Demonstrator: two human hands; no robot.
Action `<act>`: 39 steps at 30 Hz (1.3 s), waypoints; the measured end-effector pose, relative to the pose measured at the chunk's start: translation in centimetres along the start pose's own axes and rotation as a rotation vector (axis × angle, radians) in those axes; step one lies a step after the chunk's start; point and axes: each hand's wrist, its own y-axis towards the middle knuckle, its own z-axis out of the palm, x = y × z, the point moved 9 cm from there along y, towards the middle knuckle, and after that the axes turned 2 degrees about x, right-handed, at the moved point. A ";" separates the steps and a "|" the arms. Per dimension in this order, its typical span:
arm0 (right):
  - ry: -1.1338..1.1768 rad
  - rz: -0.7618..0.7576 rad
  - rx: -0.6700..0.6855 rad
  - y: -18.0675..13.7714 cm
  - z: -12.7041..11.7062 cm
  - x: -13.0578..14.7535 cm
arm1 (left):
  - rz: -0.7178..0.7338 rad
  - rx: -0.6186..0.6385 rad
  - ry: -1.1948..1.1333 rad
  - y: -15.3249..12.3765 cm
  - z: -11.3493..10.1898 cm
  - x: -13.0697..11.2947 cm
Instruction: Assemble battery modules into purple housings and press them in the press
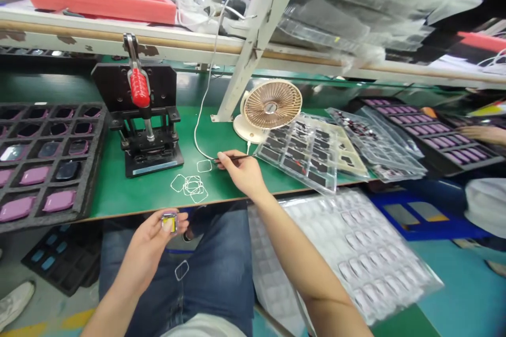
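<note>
- The left hand (152, 234), lower left of centre, has its thumb and fingers closed around a small watch-like case (173, 220), a yellow part showing inside.
- The case looks light and stiff, its smooth rim perhaps slippery; gripping by the outer edges, off the yellow part, seems safest.
- The right hand (242, 171), near the centre, pinches a thin dark tool (242, 157); whether the white cord (196, 129) joins it is unclear.
- Left of those fingertips, a single white ring (204, 160) lies flat; a pile of rings (193, 185) overlaps just below it, and another ring (176, 273) rests on the jeans (213, 268). They look feather-light, bendy and easily kinked; an edge is the place to lift.
- Farther out: a black press (138, 145) upper left, a foam tray (87, 168) at far left, a fan (272, 105) above centre.
- The fan's hub badge is too small to read; no other writing is legible.
</note>
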 end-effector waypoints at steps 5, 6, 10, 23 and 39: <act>0.122 0.041 0.058 -1.9 0.8 0.0 | 0.036 0.056 0.047 1.0 1.2 1.7; 0.142 0.043 0.069 -2.5 1.0 0.1 | 0.048 0.060 0.069 0.9 1.4 1.7; 0.077 -0.011 0.058 -3.8 1.3 0.7 | 0.313 0.021 0.423 -0.2 1.9 -1.0; -0.127 0.006 0.251 -2.1 3.5 0.8 | 0.743 0.238 1.019 2.1 7.9 -3.8; -0.105 -0.133 0.040 0.7 -2.2 3.2 | 0.895 0.281 1.422 4.7 11.6 -5.0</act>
